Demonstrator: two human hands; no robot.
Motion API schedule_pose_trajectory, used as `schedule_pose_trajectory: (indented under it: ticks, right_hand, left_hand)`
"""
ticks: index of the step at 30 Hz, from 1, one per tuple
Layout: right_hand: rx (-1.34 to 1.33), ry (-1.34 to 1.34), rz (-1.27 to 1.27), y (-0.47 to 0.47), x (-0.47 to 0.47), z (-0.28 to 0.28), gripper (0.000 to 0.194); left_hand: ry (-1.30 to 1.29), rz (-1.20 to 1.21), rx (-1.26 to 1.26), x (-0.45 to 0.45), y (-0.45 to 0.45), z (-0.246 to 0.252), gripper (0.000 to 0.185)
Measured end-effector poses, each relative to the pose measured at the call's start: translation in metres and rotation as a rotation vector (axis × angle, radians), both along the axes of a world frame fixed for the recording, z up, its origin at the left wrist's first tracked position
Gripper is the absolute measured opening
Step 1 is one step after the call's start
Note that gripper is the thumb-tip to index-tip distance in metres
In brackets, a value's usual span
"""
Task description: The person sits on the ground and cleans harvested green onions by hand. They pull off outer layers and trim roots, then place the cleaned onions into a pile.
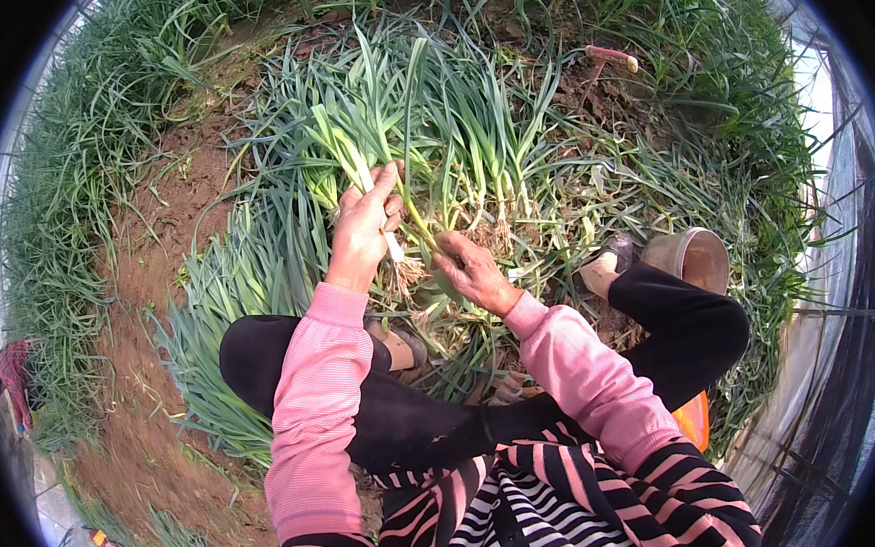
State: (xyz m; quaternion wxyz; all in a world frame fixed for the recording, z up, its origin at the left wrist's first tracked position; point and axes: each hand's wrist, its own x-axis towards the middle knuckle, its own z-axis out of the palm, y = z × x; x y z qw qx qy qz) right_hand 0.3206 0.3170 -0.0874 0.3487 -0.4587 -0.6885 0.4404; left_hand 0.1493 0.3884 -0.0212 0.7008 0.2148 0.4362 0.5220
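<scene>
My left hand [363, 222] grips a leek-like plant around its pale stem [395, 249], leaves pointing away from me and stringy roots [405, 275] hanging below the fist. Between the thumb and fingers of my right hand [476, 272] is the lower end of a yellow-green leaf strip [420, 226]. The strip runs up beside the left fingers; whether it is still joined to the stem cannot be told. Just beyond both hands lies a pile of similar plants [465, 114], roots towards me. More plants [239, 285] are laid out by my left knee.
A red-handled tool [611, 58] stands in the soil at the far right. A bucket [688, 258] rests beside my right foot, with an orange container [693, 419] behind that leg. Loose leaves [590, 196] litter the ground. Another person [17, 382] is at the far left.
</scene>
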Motion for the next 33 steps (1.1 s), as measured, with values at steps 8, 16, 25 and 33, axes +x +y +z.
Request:
schedule_pose_trajectory:
  ticks: [8, 16, 25, 33]
  right_hand:
    - [-0.052, -0.545, 0.207, 0.005, 0.027, -0.068, 0.026]
    - [-0.181, 0.446, -0.085, 0.062, 0.017, 0.041, 0.042]
    - [-0.955, 1.625, -0.109, 0.054, 0.009, 0.029, 0.019]
    - [-0.759, 0.706, -0.509, -0.011, 0.089, -0.111, 0.020]
  left_hand:
    - [0.108, 0.171, 0.039, -0.006, 0.002, 0.015, 0.017]
    - [0.122, 0.018, 0.041, 0.008, -0.003, 0.009, 0.014]
    - [0.149, 0.038, 0.062, -0.003, -0.002, 0.017, 0.014]
    - [0.172, 0.220, 0.147, -0.010, 0.001, 0.028, 0.015]
